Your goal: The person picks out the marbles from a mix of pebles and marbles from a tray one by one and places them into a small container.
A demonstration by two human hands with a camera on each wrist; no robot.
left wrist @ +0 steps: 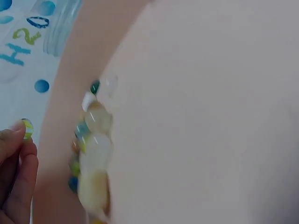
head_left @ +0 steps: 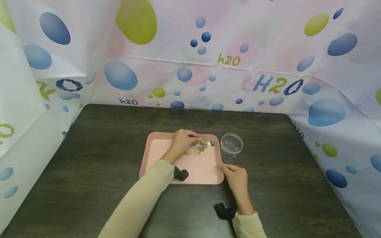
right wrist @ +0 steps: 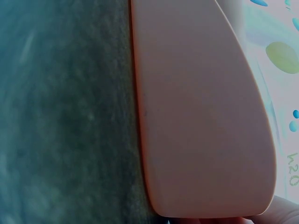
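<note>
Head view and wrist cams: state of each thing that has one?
Pink tray: right way up on the table, loaded
Loose pieces: spread in the tray's far right part
Clear jar: upright, some pieces inside; lid unclear
Yellow-streaked marble: pinched
Left hand: pinching the marble
Right hand: gripping the tray's near right corner

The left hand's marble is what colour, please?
The marble: clear with yellow-green, best in the left wrist view.

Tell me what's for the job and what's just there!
Seems part of the job: the glassy piece the left hand pinches; the loose little pieces; the pink tray, which the right hand holds; probably the clear jar.

Just around: the patterned sheet; the dark table; the black pieces by the wrists.
</note>
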